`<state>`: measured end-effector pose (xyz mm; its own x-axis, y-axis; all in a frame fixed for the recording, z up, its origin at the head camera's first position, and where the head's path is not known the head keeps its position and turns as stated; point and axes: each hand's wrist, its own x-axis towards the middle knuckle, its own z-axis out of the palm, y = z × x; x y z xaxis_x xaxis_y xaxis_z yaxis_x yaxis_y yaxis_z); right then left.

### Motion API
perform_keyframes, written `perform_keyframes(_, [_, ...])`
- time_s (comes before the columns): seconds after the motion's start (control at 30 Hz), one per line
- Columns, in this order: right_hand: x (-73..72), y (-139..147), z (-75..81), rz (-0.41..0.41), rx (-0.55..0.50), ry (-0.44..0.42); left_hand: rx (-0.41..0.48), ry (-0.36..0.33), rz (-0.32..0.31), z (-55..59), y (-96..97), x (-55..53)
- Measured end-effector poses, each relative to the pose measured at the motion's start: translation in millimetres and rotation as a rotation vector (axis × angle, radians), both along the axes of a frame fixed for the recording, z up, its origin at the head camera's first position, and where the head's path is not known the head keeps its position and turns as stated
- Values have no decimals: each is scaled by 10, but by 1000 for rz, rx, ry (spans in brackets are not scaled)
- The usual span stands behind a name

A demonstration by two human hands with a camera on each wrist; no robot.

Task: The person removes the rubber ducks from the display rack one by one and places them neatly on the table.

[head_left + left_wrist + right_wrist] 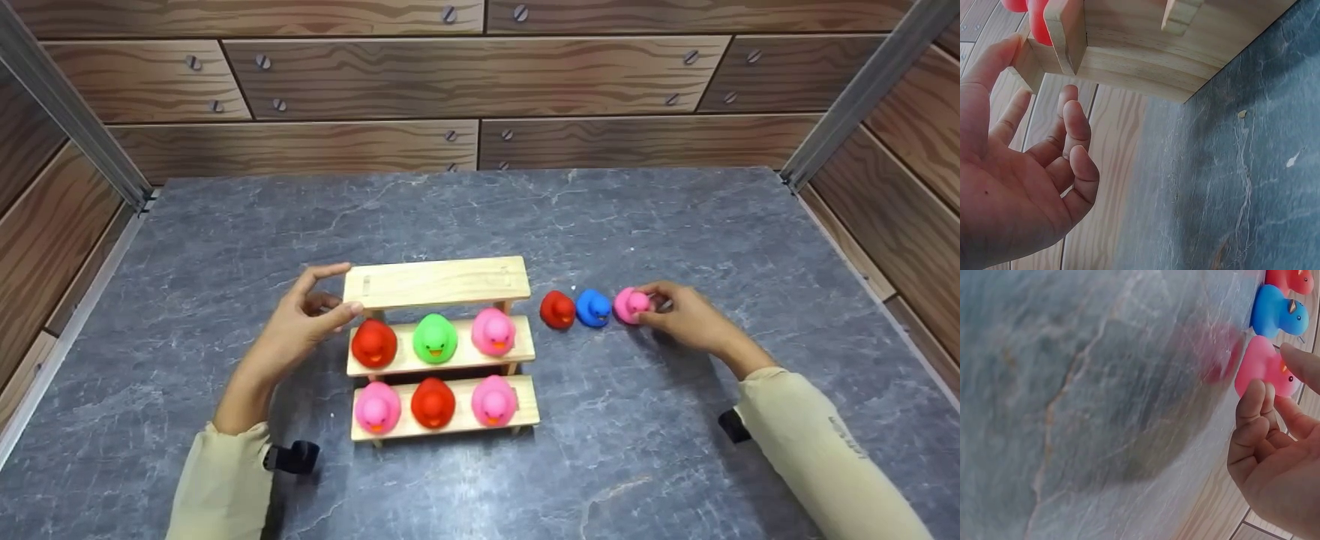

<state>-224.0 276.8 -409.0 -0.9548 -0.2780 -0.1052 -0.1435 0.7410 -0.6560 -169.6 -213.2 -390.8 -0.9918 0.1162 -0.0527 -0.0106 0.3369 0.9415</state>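
Note:
A three-tier wooden display stand [439, 283] stands on the dark marbled tabletop. My left hand [294, 326] holds the left end of its top board between thumb and index finger; in the left wrist view the other fingers of that hand [1027, 180] curl loosely below. To the right of the stand, my right hand [686, 313] pinches a pink rubber duck [628, 305] that sits on the tabletop. In the right wrist view, thumb and fingers lie about this duck [1258, 365]. Beside it are a blue duck [593, 308] and a red duck [558, 310] in a row.
On the middle tier sit a red duck [374, 343], a green duck [435, 339] and a pink duck [493, 332]. The bottom tier bears a pink duck [378, 408], a red duck [433, 403] and another pink duck [494, 401]. Wood-patterned walls [480, 79] enclose the tabletop [600, 465].

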Motion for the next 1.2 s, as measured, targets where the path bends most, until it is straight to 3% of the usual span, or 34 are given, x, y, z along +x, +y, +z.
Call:
perform_keyframes(0.77, [31,8,-54,20,0,2,14,-11,8,-11,6,4])
perform_keyframes(1.2, [149,-12,114,-30,2,63,25,0,12,-32,7,-8])
